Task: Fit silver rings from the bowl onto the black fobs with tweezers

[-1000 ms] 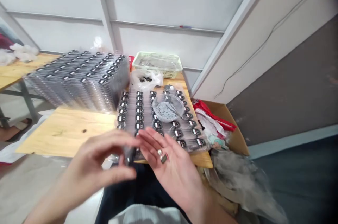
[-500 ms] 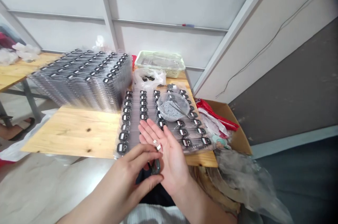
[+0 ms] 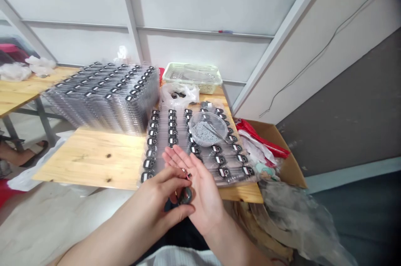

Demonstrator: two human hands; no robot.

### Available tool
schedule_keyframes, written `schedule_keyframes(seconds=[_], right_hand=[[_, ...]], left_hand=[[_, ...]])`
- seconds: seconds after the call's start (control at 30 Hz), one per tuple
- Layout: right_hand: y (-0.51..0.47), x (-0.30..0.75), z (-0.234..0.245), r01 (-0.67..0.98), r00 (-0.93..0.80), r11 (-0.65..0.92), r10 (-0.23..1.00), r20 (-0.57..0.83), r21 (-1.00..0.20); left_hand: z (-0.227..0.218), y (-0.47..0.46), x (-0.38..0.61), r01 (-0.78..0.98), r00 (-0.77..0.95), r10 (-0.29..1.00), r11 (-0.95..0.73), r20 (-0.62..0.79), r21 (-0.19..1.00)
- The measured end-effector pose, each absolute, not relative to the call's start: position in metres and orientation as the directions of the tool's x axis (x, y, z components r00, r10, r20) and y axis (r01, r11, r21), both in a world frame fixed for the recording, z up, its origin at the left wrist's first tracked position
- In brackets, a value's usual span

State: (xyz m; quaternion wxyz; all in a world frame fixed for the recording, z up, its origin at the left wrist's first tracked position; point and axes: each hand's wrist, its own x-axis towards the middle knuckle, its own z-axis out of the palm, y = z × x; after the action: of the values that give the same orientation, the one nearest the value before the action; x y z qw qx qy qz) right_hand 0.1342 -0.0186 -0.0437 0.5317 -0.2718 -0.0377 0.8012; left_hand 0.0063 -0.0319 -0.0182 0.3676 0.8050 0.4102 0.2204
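My right hand (image 3: 197, 186) lies palm up over the near edge of the wooden table (image 3: 94, 161), fingers stretched out, with tiny metal pieces (image 3: 185, 172) resting on it. My left hand (image 3: 163, 197) comes in from the left and pinches a small dark ring-shaped part (image 3: 185, 195) against that palm. Just beyond the fingers lies a clear plastic tray (image 3: 194, 145) with rows of small black parts, and a clear round bowl (image 3: 205, 128) of small pieces with tweezers sits on it.
A tall stack of filled clear trays (image 3: 106, 95) stands at the left rear. Behind are a plastic bag (image 3: 178, 90) and a pale mesh basket (image 3: 192, 76). A cardboard box (image 3: 282, 161) with red and clear wrapping sits right of the table. A sandalled foot (image 3: 21, 153) shows far left.
My left hand came in from the left and closed on the dark ring part at my right palm. The view shifted slightly; my right hand stayed palm up.
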Motion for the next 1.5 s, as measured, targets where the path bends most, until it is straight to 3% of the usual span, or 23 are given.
schedule_keyframes(seconds=[0.27, 0.53, 0.83, 1.03, 1.17, 1.37, 1.5], right_hand=[[-0.017, 0.137, -0.041, -0.854, -0.277, -0.448, 0.822, -0.498, -0.264], [-0.015, 0.14, -0.041, -0.873, -0.275, -0.449, 0.776, -0.568, -0.191], [-0.012, 0.14, -0.046, -0.893, -0.245, -0.418, 0.761, -0.6, -0.165], [-0.017, 0.136, -0.053, -0.906, -0.242, -0.39, 0.797, -0.554, -0.166], [-0.019, 0.131, -0.056, -0.882, -0.238, -0.41, 0.812, -0.533, -0.231], [-0.016, 0.131, -0.066, -0.789, -0.205, -0.421, 0.868, -0.453, -0.449], [-0.016, 0.132, -0.069, -0.788, -0.143, -0.366, 0.891, -0.43, -0.495]], left_hand=[[-0.015, -0.031, 0.008, 0.476, 0.549, 0.834, -0.365, 0.054, 0.8], [-0.014, -0.025, 0.006, 0.389, 0.498, 0.867, -0.219, -0.004, 0.895], [-0.033, -0.021, 0.001, 0.064, 0.406, 0.902, 0.131, -0.146, 0.989], [-0.051, -0.023, 0.001, -0.123, 0.25, 0.966, 0.098, -0.065, 0.988], [-0.069, -0.021, 0.008, -0.174, 0.132, 0.99, 0.062, -0.04, 0.983], [-0.084, -0.017, 0.024, -0.31, 0.089, 0.995, 0.067, -0.041, 0.948], [-0.075, -0.024, 0.037, -0.444, 0.04, 0.991, 0.133, -0.129, 0.886]])
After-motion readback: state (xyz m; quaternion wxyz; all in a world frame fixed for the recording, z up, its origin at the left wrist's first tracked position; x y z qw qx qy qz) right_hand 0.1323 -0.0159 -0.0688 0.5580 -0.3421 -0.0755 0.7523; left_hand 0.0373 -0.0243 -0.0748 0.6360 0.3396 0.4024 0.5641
